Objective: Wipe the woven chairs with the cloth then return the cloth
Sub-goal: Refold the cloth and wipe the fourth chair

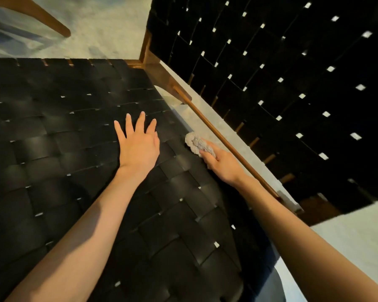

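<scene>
Head view: the left hand (138, 143) lies flat with fingers spread on the black woven seat (52, 131). At its three o'clock the right hand (224, 163) grips the bunched grey cloth (196, 143) at the seat's edge. Wiping looks underway; the second chair (292, 83) and returning the cloth seem left

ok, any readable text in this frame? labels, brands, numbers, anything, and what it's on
None. No text, label, brand or number shows anywhere in this view.
Cloth: plain grey, no tag visible; gripped by the right hand.
Near chair seat: plain black weave, no marking; the left hand lies flat on it.
Far chair: black weave and wood frame, no marking.
</scene>
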